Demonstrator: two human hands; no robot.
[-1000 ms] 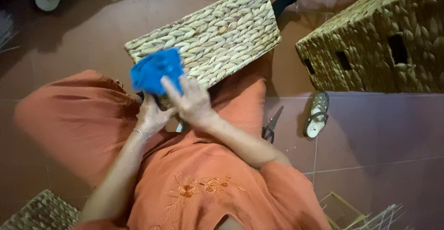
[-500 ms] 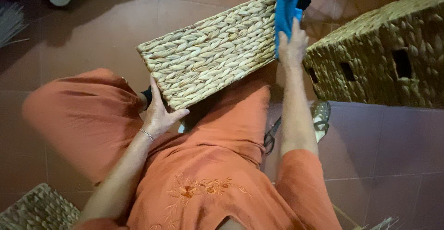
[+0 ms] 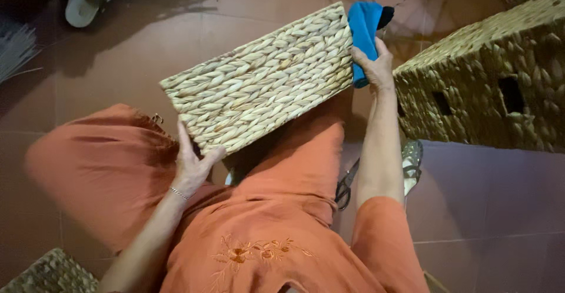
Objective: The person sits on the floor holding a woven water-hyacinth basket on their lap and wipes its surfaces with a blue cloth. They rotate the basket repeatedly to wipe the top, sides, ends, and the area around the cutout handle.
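Across the lap of the seated person lies a rectangular woven basket (image 3: 265,78), pale straw, braided in thick plaits, tilted with its far end higher. Left hand (image 3: 194,166) grips the basket's near corner, fingers closed on its edge. Right hand (image 3: 374,66) presses a folded blue cloth (image 3: 363,28) against the basket's far end, fingers closed on it. Beyond that end stands a second woven basket (image 3: 488,75) on the reddish-brown tiled floor (image 3: 118,51); scissors (image 3: 346,184) lie below it.
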